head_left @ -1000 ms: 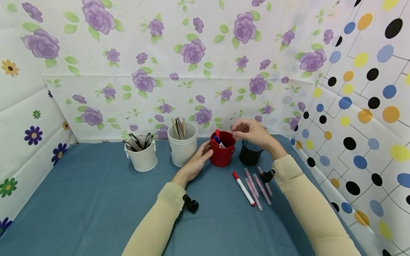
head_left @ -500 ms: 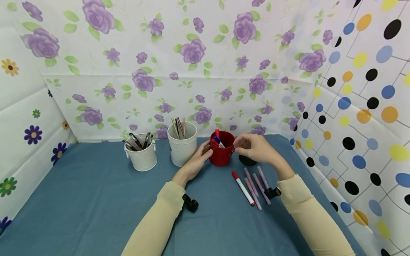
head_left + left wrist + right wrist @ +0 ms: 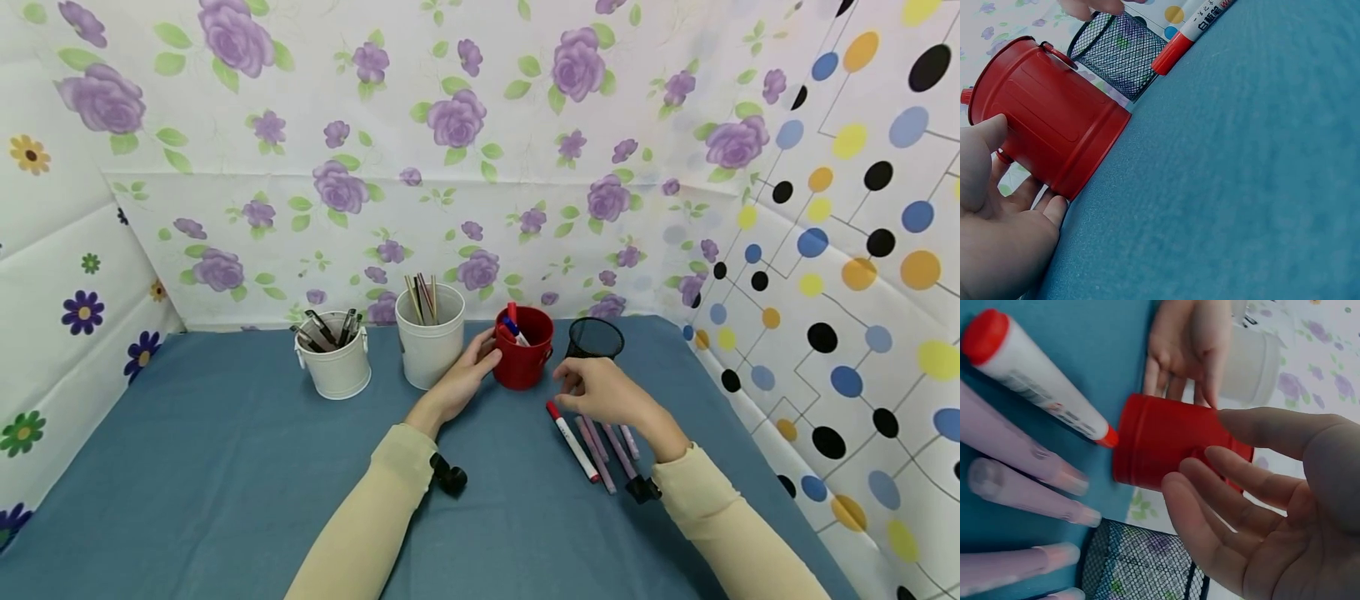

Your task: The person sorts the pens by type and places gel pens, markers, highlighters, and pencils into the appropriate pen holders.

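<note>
A small red metal bucket stands upright, holding a blue-capped marker and red-capped ones. My left hand grips its left side, thumb in front and fingers curled behind it; the left wrist view shows the thumb on the wall. To the right hovers my right hand, fingers loosely bent and nothing between them. Below it lies a white whiteboard marker with a red cap, beside several pale purple pens that the hand partly covers. A black mesh cup stands behind the hand.
Left of the red bucket stands a taller white pot with thin sticks. Further left is a white bucket of black pens. A floral cloth hangs behind the blue tabletop, a dotted one at the right.
My right hand has come from the red bucket's rim down toward me, over the pens, uncovering the mesh cup's top. My left hand keeps its place on the red bucket.
</note>
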### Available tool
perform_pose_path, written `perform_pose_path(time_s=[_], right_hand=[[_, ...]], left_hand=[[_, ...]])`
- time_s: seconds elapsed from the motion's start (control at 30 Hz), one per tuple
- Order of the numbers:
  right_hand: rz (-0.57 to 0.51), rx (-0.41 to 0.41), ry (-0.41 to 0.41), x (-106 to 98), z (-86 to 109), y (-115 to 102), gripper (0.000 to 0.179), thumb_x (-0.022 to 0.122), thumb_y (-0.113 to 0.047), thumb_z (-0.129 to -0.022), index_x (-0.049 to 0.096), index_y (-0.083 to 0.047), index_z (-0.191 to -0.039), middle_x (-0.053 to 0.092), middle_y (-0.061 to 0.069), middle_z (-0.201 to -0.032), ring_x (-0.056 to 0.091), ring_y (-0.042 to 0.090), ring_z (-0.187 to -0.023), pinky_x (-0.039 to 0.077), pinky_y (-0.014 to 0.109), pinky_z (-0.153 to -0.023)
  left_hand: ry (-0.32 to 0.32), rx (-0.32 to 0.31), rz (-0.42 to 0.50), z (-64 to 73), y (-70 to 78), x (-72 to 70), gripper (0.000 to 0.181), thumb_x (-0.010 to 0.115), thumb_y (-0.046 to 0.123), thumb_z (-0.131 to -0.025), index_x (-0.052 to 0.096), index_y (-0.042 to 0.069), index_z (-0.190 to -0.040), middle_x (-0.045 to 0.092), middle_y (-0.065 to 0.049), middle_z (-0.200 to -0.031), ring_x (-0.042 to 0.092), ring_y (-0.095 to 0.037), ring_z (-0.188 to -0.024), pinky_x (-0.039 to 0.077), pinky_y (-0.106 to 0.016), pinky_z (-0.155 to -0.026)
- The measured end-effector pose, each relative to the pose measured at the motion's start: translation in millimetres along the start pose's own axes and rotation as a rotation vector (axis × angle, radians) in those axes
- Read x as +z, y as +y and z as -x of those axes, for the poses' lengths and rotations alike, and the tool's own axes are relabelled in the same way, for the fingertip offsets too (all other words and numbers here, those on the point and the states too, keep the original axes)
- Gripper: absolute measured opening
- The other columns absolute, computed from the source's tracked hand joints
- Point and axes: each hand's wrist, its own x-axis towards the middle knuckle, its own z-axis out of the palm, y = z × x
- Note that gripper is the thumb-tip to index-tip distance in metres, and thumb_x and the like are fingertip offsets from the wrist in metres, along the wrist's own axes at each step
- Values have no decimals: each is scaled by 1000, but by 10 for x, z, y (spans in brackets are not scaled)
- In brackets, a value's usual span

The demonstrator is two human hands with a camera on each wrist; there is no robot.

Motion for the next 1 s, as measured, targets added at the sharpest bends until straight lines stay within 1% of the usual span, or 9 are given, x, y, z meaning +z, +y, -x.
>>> perform_pose_path(time_s=[0.2, 0.27, 0.47, 0.63, 0.73, 0.8, 0.93, 1.0], right_hand=[[88, 48, -19, 149, 22, 17, 30, 78, -15, -98, 72, -1, -124, 74, 15, -108, 71, 24, -93, 63, 40, -77], [111, 66, -29, 195, 27, 14, 34, 80, -16, -97, 71, 0, -125, 72, 15, -109, 68, 24, -90, 62, 39, -74], [165, 121, -54, 299, 33, -21, 44, 81, -15, -95, 66, 3, -132, 68, 11, -98, 59, 16, -79, 56, 35, -67], [171, 178, -64, 353, 35, -50, 45, 80, -15, -95, 65, 3, -134, 67, 8, -94, 59, 14, -76, 56, 34, -66], [182, 201, -72, 384, 35, -69, 46, 81, -16, -96, 65, 2, -134, 66, 6, -91, 59, 14, -74, 55, 33, -65], [198, 211, -77, 403, 38, -80, 47, 82, -17, -95, 65, 2, -134, 67, 6, -91, 59, 15, -74, 54, 34, -64], [234, 230, -78, 442, 39, -99, 49, 85, -18, -92, 66, 2, -133, 70, 7, -99, 62, 15, -79, 57, 36, -68], [247, 234, -78, 460, 33, -104, 49, 86, -17, -91, 67, 2, -131, 70, 6, -96, 62, 15, -77, 58, 35, -67]], left_hand=[[2, 0, 9, -5, 2, 3, 63, 50, 35, -115, 22, 26, -170, 25, -6, -174, 22, -26, -162, 16, -53, -134], [1, 4, 7, -4, 4, 4, 63, 50, 35, -115, 21, 26, -170, 25, -6, -174, 22, -26, -161, 16, -53, -134], [0, 7, -2, -3, 12, 9, 63, 50, 35, -115, 21, 26, -171, 25, -6, -174, 22, -25, -162, 16, -51, -134], [-14, 18, 1, -6, 5, 4, 63, 49, 35, -115, 20, 25, -171, 24, -7, -174, 20, -26, -162, 16, -51, -134], [-11, 14, 3, -4, 6, 2, 63, 49, 36, -115, 20, 26, -171, 25, -6, -174, 21, -25, -162, 17, -50, -134], [-7, 10, 4, 0, 7, 2, 63, 49, 36, -115, 21, 26, -171, 26, -5, -174, 21, -24, -162, 18, -49, -134], [-5, 11, 4, 1, 3, -2, 63, 50, 35, -115, 21, 25, -170, 26, -6, -174, 22, -24, -161, 18, -49, -134], [-5, 14, 4, 2, 4, -3, 63, 50, 34, -115, 21, 25, -170, 26, -6, -174, 21, -25, -161, 17, -50, -134]])
